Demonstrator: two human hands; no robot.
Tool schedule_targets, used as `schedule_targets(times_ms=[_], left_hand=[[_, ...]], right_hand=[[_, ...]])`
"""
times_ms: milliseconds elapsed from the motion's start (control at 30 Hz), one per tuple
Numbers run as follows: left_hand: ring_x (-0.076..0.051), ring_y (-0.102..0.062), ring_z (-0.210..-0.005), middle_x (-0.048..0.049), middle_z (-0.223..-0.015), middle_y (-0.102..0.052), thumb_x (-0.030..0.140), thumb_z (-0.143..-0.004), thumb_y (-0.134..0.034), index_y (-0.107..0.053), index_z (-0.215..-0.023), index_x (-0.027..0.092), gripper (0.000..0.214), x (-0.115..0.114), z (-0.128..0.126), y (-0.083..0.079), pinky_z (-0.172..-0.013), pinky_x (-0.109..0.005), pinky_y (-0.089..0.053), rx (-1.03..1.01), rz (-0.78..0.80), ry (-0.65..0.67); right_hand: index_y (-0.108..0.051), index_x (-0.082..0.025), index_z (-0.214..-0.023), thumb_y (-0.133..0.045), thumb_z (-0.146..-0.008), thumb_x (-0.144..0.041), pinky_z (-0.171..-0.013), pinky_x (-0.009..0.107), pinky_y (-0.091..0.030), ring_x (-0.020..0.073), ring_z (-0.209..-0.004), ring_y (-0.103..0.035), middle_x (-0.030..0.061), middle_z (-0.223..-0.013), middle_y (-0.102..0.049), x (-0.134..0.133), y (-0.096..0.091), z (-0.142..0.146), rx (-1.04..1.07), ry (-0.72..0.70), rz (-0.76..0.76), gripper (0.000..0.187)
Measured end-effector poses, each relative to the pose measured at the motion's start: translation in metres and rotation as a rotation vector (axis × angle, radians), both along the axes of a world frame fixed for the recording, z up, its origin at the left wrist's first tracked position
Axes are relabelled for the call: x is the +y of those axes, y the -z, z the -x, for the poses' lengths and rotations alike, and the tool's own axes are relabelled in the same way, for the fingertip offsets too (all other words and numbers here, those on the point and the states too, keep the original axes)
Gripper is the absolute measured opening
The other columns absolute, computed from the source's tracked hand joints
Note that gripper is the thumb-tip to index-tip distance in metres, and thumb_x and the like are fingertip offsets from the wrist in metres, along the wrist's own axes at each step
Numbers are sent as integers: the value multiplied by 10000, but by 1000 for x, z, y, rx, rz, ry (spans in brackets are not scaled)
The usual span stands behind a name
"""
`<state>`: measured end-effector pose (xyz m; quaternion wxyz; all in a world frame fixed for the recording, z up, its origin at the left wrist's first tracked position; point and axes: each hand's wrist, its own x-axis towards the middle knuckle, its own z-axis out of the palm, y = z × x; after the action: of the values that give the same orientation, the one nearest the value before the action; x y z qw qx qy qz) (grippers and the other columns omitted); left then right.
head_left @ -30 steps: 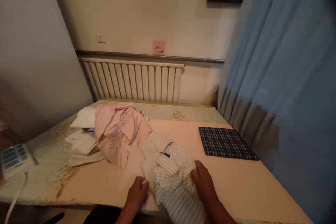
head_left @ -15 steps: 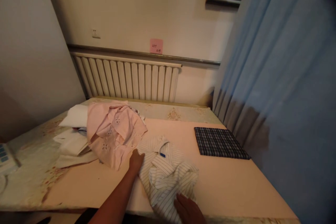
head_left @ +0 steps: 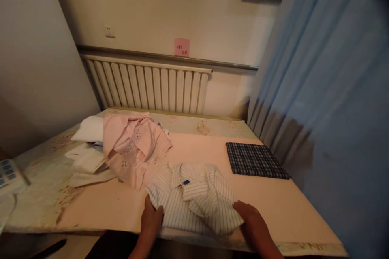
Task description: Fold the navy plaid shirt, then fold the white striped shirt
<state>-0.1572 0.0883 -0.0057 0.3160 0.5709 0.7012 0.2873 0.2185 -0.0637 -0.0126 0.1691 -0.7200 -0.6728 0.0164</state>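
A white shirt with thin dark stripes (head_left: 194, 202) lies bunched near the front edge of the table, its collar toward the back and a blue label showing inside. My left hand (head_left: 151, 216) holds the shirt's left side, thumb against the cloth and fingers partly out of sight. At the opposite side, my right hand (head_left: 253, 222) has its fingers closed on the shirt's right edge. Part of the shirt's middle is folded over itself below the collar.
A folded dark plaid cloth (head_left: 257, 160) rests at the right, near a blue curtain (head_left: 343, 129). Pink and white clothes (head_left: 136, 141) are heaped at the left. A white device with blue keys (head_left: 12, 176) stands at the far left. Behind the table is a radiator (head_left: 154, 87).
The shirt has turned and spread wider, nearer the front edge. My left hand has come down toward me; my right hand has moved up and right to the shirt's right edge.
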Motion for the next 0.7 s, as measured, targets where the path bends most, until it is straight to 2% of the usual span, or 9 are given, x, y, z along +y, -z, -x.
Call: schedule_targets(times_ms=[67,133,233,300,367,433,533,700], left_hand=[[-213,-663,-700,-17,-754,-631,245,-789,-467,-383,-1259,143,487,-11,10,5,-659,-313,-504,-40,54,-4],[-216,-627,-647,14,-680,-567,309,-792,-460,-440,-1191,145,432,-15,21,4,-642,-341,-507,-6,-10,-1],[-269,-593,-894,-73,-893,-569,389,-796,-446,-468,-1201,105,495,-8,34,-6,-826,-426,-496,151,-322,-6],[-289,-543,-1030,-126,-1034,-541,398,-815,-423,-475,-1217,89,510,3,37,-16,-915,-454,-461,220,-473,13],[-278,-532,-1068,-135,-1085,-533,377,-827,-415,-511,-1180,105,456,16,32,-23,-931,-439,-460,225,-527,86],[-259,-549,-1047,-126,-1076,-548,340,-838,-405,-543,-1131,118,393,29,22,-28,-920,-412,-467,230,-503,171],[-239,-540,-1087,-131,-1116,-555,262,-858,-369,-541,-1141,108,365,50,5,-32,-964,-386,-435,298,-413,274],[-200,-521,-1137,-114,-1194,-543,178,-859,-372,-515,-1190,152,361,86,-20,-37,-956,-338,-414,344,-346,420]], right_hand=[[-637,-197,-1218,-405,-572,-51,-1072,446,-377,243,-1217,-538,72,-1285,-593,-2,-3,-3,36,35,67,702],[-627,-176,-1231,-420,-576,-62,-1088,422,-364,241,-1244,-512,84,-1308,-572,-5,-12,-4,74,51,137,696],[-620,-160,-1240,-454,-634,-117,-1109,401,-334,241,-1274,-480,91,-1331,-557,-12,-37,4,154,70,137,630],[-628,-169,-1222,-460,-728,-204,-1072,381,-377,235,-1219,-532,90,-1284,-601,-16,-56,18,257,104,81,523],[-660,-186,-1144,-465,-795,-307,-956,345,-464,228,-1058,-628,87,-1135,-682,-19,-70,40,384,139,59,418],[-681,-196,-1045,-496,-804,-363,-819,305,-500,213,-874,-664,68,-941,-721,-19,-75,66,477,135,91,347],[-675,-205,-1002,-560,-766,-329,-716,248,-471,178,-744,-639,26,-791,-706,-19,-67,97,519,84,170,290],[-652,-223,-1087,-628,-728,-344,-688,212,-439,171,-745,-633,25,-816,-712,-16,-32,116,443,111,200,380]])
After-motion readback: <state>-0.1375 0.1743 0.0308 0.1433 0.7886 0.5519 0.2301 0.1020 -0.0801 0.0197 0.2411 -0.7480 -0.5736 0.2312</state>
